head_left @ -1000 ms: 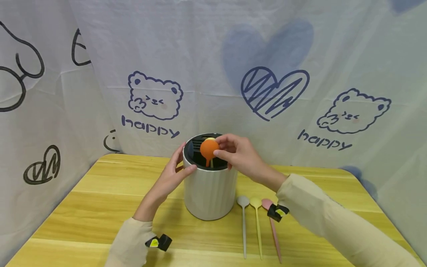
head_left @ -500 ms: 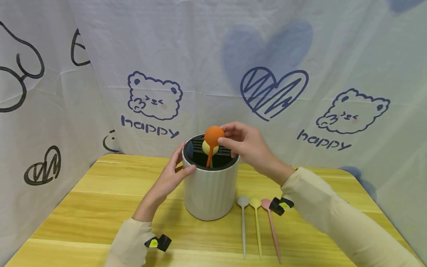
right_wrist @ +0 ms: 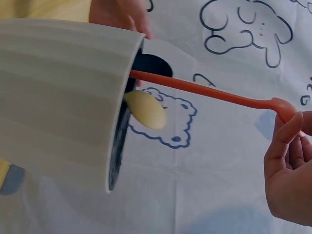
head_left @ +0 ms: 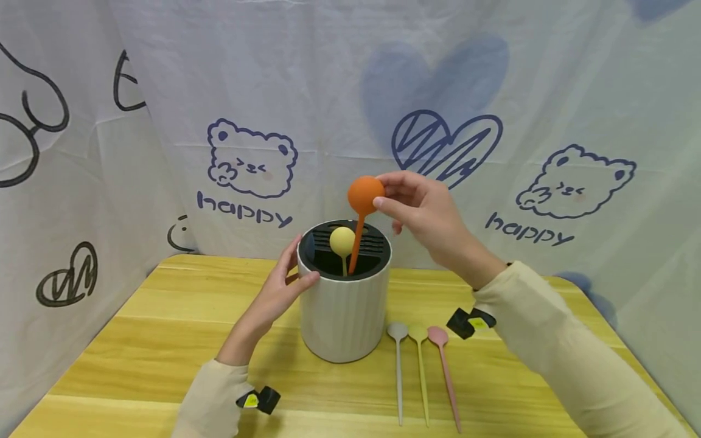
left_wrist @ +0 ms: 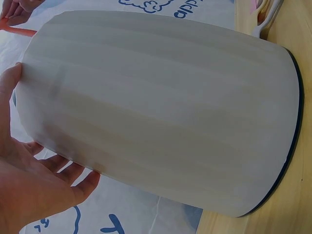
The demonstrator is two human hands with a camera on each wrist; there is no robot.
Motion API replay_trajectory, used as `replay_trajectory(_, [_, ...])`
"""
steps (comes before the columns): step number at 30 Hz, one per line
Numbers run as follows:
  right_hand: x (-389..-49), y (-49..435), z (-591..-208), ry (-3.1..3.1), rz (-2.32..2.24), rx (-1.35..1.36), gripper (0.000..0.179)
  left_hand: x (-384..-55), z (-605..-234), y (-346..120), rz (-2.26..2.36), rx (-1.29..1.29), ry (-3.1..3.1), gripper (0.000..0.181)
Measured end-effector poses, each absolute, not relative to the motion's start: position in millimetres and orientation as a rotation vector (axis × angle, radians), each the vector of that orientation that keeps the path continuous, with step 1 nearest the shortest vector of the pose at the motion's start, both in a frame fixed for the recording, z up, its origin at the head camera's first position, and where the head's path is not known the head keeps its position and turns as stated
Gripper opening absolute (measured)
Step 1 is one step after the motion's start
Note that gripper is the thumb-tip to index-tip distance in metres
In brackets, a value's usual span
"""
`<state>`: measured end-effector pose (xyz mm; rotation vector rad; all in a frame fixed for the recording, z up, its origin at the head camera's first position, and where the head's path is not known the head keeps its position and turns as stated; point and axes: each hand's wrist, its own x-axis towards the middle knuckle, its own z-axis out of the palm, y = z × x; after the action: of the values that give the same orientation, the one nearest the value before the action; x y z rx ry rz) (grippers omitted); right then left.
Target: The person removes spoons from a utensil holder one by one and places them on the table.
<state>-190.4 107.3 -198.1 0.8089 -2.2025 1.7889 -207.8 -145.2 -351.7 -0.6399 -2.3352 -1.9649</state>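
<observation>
One orange spoon (head_left: 364,201) shows full-face only in the head view.

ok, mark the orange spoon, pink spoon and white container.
Orange spoon (right_wrist: 202,89): right wrist view, middle of the handle.
Pink spoon (head_left: 438,335): head view, bowl.
White container (head_left: 344,319): head view, front wall.

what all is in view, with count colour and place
backdrop cloth: count unclear, whitish with drawings, back and sides
table: 1, yellow wood-grain, before backdrop cloth
holder: 1, off-white with black top, on table
orange spoon: 1, orange, slanting up from holder
cream spoon: 1, pale yellow, sticking out of holder
loose spoons: 3, grey, yellow and pink, on table right of holder
wrist devices: 2, black, at cuffs
sleeves: 2, cream, on arms
left hand: 1, bare, touching holder
right hand: 1, bare, pinching orange spoon
</observation>
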Motion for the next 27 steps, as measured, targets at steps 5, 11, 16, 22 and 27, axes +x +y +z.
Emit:
replay_trajectory(5, [-189.3,109.8,-191.7,-2.183,1.791,0.809,0.030,-208.2,-352.0,-146.1,-1.961,-0.636,-2.339,0.077])
replay_trajectory(11, [-189.0,106.9,-182.9,-2.171,1.778,0.852,0.031,-209.1,-352.2,-146.8,-1.968,-0.633,-2.335,0.077])
replay_trajectory(16, [-187.2,108.3,-174.0,-2.116,1.806,0.864,0.032,-209.8,-352.3,-146.9,-1.971,-0.633,-2.337,0.077])
replay_trajectory(22, [-182.5,114.5,-165.7,-2.074,1.869,0.873,0.030,-210.4,-351.8,-146.7,-1.964,-0.632,-2.337,0.078])
replay_trajectory(27, [-179.6,121.9,-166.5,-2.024,1.908,0.910,0.033,-210.5,-351.8,-146.6,-1.970,-0.637,-2.338,0.078])
